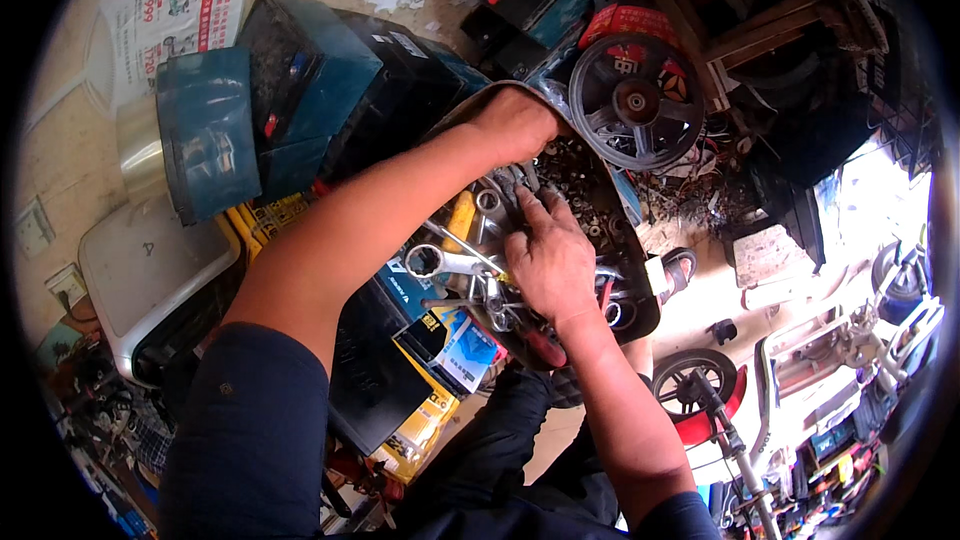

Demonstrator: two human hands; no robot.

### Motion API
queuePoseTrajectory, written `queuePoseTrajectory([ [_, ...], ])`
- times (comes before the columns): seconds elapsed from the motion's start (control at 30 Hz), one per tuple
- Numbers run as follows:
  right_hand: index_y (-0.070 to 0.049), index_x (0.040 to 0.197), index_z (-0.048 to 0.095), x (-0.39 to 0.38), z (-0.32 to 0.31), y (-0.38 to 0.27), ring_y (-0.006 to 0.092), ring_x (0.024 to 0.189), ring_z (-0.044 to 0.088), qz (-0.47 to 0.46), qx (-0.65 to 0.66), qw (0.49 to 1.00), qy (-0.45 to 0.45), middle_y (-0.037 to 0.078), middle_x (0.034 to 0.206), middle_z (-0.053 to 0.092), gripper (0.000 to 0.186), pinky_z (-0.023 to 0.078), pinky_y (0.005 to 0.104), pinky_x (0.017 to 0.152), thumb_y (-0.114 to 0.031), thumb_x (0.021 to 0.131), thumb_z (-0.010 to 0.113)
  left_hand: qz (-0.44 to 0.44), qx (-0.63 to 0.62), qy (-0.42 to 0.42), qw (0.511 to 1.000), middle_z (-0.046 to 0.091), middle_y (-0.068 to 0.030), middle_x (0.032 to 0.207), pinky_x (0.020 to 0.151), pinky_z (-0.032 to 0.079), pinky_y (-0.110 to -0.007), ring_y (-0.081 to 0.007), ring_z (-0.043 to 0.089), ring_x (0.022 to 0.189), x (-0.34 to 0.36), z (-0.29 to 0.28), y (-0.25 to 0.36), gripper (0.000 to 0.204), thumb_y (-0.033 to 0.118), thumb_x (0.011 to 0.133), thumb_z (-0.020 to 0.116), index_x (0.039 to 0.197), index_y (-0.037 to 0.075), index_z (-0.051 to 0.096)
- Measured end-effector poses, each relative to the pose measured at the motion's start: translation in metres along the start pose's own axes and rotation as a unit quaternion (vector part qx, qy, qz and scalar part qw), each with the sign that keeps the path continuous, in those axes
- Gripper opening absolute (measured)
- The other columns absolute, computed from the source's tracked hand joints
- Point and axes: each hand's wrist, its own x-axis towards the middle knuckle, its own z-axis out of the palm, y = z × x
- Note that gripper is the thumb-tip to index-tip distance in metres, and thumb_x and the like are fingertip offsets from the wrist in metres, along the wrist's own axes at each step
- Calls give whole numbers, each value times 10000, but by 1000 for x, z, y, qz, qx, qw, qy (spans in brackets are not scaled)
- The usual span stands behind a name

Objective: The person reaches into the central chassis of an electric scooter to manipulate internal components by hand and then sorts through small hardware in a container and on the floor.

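Note:
A dark metal tray (pixel 645 285) full of loose nuts, bolts and hand tools lies in front of me. My left hand (pixel 515 126) reaches to its far corner with the fingers curled down among the small parts; what they hold, if anything, is hidden. Nearer to me, my right hand (pixel 553 258) rests over the tool pile, its fingers stretched out toward the nuts and bolts. Beside it lie a large ring spanner (pixel 452 262), a smaller ring spanner (pixel 489 206) and a yellow handle (pixel 461 213). A red-handled tool (pixel 545 348) sticks out at the near edge.
A black spoked wheel (pixel 637 102) leans beyond the tray's right side. Dark battery-like boxes (pixel 405 65) stand at far left. A black box (pixel 375 375) and a blue-white packet (pixel 466 352) sit near my left arm. A scooter wheel (pixel 690 382) stands at lower right.

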Motion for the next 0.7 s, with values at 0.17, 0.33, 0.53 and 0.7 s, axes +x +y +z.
queuePoseTrajectory([
  [0.17, -105, 1433, 654, 0, 0, 0, 451, 1245, 639, 3, 1, 1000, -5, 299, 1454, 576, 552, 512, 485, 1083, -249, 903, 599, 2, -4, 12, 1000, 758, -194, 1026, 823, 575, -504, -392, 728, 967, -2, -4, 2, 228, 122, 822, 680, 1020, 103, 792],
  [0.33, -107, 1435, 652, 0, 1, 1, 445, 1244, 641, -1, -9, 1000, -1, 294, 1456, 578, 554, 514, 483, 1080, -252, 903, 599, -11, 38, -50, 998, 768, -174, 1070, 876, 569, -472, -341, 737, 1021, 2, -5, 1, 229, 157, 864, 677, 1045, 98, 804],
  [0.53, -103, 1442, 644, 0, 1, 1, 443, 1253, 638, 0, -1, 1000, -4, 293, 1462, 573, 561, 513, 484, 1082, -250, 903, 597, 9, 33, -45, 998, 767, -155, 1080, 856, 574, -486, -349, 735, 1007, 2, -3, -1, 253, 154, 859, 678, 1079, 167, 803],
  [0.7, -105, 1443, 644, 0, -1, -1, 446, 1255, 636, 8, -1, 1000, -11, 294, 1464, 571, 559, 509, 484, 1088, -250, 906, 594, -8, 15, -43, 999, 773, -134, 1081, 863, 573, -475, -342, 735, 994, 0, -6, 2, 220, 181, 864, 682, 1041, 202, 811],
])
